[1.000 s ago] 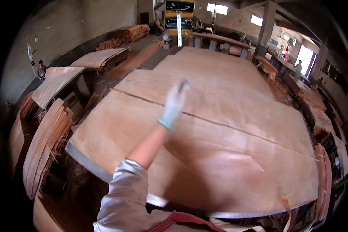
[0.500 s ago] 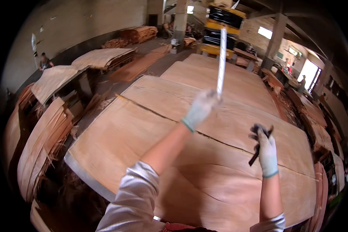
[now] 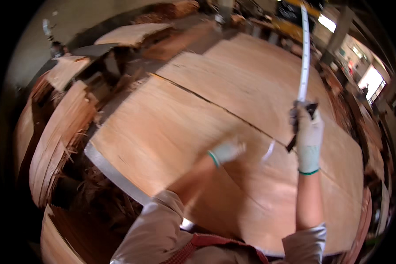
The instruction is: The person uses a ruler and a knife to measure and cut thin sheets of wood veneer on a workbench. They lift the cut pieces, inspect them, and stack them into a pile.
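Note:
My right hand, in a white glove, is closed around a dark flat tool whose kind I cannot make out. A long white tape strip with evenly spaced marks runs from above down to that hand's fingers. Also gloved, my left hand is smeared by motion over the wood veneer sheets, its fingers unclear. Between the hands is a short, blurred white piece of tape, near a dark seam that crosses the sheets.
More veneer sheets lie beyond the seam. Curled veneer stacks stand on the left, with scraps below. A person is at the far left. Black and yellow equipment stands at the back.
My left hand has come down toward me from the raised strip. My right hand has risen and now meets the strip's lower end. The view has shifted, and a short white piece appears.

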`<state>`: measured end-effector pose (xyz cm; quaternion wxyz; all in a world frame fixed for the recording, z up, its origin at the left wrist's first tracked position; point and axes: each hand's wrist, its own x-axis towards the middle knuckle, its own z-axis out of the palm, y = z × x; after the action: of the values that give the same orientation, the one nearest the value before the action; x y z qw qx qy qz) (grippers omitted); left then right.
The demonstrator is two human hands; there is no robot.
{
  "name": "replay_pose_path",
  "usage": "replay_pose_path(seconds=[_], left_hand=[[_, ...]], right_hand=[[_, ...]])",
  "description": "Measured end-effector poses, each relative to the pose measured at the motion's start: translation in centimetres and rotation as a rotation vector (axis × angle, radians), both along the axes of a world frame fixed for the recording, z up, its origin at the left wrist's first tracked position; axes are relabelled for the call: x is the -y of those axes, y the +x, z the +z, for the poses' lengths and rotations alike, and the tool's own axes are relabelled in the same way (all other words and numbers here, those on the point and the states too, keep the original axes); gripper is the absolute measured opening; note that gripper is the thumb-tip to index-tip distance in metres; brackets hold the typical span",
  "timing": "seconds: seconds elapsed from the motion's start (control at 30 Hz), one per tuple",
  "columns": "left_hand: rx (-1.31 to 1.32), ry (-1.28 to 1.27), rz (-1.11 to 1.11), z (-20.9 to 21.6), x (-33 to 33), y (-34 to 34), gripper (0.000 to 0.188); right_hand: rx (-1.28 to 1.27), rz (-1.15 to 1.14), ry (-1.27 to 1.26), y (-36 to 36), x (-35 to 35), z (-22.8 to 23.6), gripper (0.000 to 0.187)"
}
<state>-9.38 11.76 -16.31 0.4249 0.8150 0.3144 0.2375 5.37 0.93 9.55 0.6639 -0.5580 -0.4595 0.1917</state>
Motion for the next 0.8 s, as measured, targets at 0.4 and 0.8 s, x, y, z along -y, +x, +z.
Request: replay_pose_path(seconds=[0.4, 0.8], left_hand=[[0.974, -0.931, -0.350, 22.3, 6.9, 6.8, 0.025], [0.818, -0.144, -0.001, 20.5, 9.1, -3.9, 0.017]], right_hand=[[0.517, -0.233, 0.295, 0.6, 7.7, -7.0, 0.024], [-0.686, 0.350, -0.256, -7.3, 11.8, -3.6, 0.016]])
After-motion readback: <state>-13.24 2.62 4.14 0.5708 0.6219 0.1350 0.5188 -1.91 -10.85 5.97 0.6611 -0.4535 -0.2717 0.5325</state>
